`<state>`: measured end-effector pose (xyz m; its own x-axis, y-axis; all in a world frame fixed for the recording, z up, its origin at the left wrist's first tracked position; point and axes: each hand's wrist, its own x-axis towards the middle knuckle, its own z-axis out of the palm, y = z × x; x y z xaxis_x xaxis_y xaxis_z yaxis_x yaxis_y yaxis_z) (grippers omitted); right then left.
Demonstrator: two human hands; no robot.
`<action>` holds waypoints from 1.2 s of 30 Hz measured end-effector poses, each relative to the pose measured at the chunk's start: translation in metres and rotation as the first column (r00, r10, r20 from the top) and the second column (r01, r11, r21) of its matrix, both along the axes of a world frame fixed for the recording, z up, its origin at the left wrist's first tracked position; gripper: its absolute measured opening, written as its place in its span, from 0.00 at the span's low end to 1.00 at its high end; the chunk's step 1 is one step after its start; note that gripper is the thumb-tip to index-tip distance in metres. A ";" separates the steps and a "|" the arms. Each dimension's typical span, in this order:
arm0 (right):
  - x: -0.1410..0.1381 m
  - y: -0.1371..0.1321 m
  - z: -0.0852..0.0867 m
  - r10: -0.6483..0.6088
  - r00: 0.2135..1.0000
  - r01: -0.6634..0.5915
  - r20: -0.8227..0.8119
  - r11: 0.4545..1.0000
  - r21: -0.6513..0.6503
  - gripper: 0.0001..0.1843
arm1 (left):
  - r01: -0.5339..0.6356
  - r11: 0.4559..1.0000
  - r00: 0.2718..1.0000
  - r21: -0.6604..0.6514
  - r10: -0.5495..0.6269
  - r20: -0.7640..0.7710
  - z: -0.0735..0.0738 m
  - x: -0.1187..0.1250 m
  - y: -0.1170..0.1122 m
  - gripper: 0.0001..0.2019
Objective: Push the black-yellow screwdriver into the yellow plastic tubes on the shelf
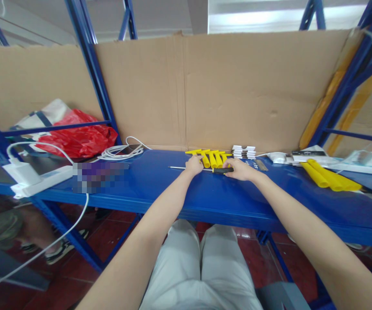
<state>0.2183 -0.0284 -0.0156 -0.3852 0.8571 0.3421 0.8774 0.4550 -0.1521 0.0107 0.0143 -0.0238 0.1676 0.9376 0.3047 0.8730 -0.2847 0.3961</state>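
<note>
Several yellow T-shaped pieces [214,159] stand close together in a row on the blue tabletop. At the row's left end my left hand [194,165] is closed, its fingertips at the leftmost piece. A screwdriver [222,171] with a black handle lies across the front of the row, its thin metal shaft pointing left and passing behind or under my left hand. My right hand [240,169] is curled around the handle's end, thumb in front, fingers close to the rightmost yellow piece. The exact fingertip contacts are too small to make out.
Small white packs [244,151] are stacked right of the row. Yellow tubes [329,175] lie farther right. At left are a coiled white cable [119,152], a red plastic bag [79,134] and a white power strip [45,181]. A cardboard wall [237,90] closes the back.
</note>
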 end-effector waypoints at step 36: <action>0.021 0.023 -0.015 -0.148 0.956 0.105 -0.253 0.979 -0.176 0.22 | 0.082 0.993 0.989 -0.083 -0.091 -0.114 0.000 0.006 -0.004 0.22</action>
